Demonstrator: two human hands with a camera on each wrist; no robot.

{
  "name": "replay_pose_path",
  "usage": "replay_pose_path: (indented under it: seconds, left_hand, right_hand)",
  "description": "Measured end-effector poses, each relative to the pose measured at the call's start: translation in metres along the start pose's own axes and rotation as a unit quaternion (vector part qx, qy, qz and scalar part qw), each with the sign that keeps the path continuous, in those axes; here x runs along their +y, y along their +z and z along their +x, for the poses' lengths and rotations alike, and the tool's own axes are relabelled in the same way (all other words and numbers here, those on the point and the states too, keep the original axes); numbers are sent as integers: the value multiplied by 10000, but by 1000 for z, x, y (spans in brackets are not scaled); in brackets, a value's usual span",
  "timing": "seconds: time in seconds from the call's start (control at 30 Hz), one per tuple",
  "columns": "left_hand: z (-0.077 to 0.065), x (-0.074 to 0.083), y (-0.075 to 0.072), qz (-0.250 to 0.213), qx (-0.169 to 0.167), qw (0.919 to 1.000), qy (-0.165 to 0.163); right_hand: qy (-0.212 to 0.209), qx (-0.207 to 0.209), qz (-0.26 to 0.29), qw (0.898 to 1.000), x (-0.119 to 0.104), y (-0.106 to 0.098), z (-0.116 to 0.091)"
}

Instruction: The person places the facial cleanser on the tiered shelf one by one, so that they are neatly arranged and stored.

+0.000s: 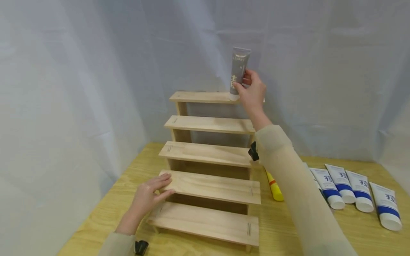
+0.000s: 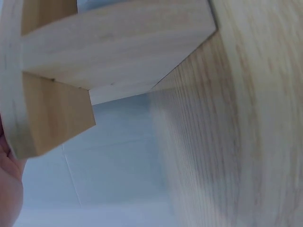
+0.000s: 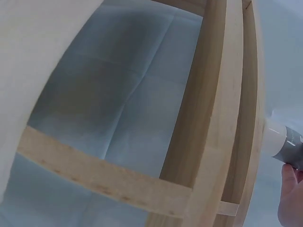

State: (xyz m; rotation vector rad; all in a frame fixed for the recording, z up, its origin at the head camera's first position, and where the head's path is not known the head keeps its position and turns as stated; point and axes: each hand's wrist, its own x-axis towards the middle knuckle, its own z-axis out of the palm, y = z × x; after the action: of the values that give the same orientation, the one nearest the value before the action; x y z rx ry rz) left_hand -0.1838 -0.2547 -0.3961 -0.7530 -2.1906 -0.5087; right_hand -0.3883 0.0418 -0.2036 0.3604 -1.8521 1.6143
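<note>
A wooden rack (image 1: pixel 208 153) with several stepped shelves stands on the table. At its top shelf (image 1: pixel 201 96), near the right end, my right hand (image 1: pixel 253 90) holds a grey squeeze tube (image 1: pixel 238 69) upright, its white cap downward. The right wrist view shows the tube's white cap (image 3: pixel 273 138) beside the top shelf's edge; whether it touches the shelf I cannot tell. My left hand (image 1: pixel 147 195) rests on the left end of the second shelf from the bottom (image 1: pixel 211 185), fingers on its top. Only a part of the left hand (image 2: pixel 9 189) appears in the left wrist view.
Several white tubes with blue bands (image 1: pixel 360 192) lie on the table (image 1: pixel 105 213) to the right of the rack. A yellow tube (image 1: pixel 275 188) lies close to the rack's right side, partly behind my right sleeve. Pale cloth (image 1: pixel 96 71) hangs behind and to the left.
</note>
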Motion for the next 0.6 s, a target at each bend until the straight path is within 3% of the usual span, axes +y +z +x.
replay_pose_path:
  seconds: [0.1,0.23,0.6]
  left_hand:
    - [0,0,0,4,6,10000,-30]
    - [-1,-1,1,44,2,10000,-29]
    - [0,2,3,-33,-55,10000,-43]
  right_hand:
    - [-20,-78,-100,9999,-1,1,2]
    - [-103,-272,-429,9987,-23,-4,-8]
    - [-55,-370,-417,9984,-24,-8,-11]
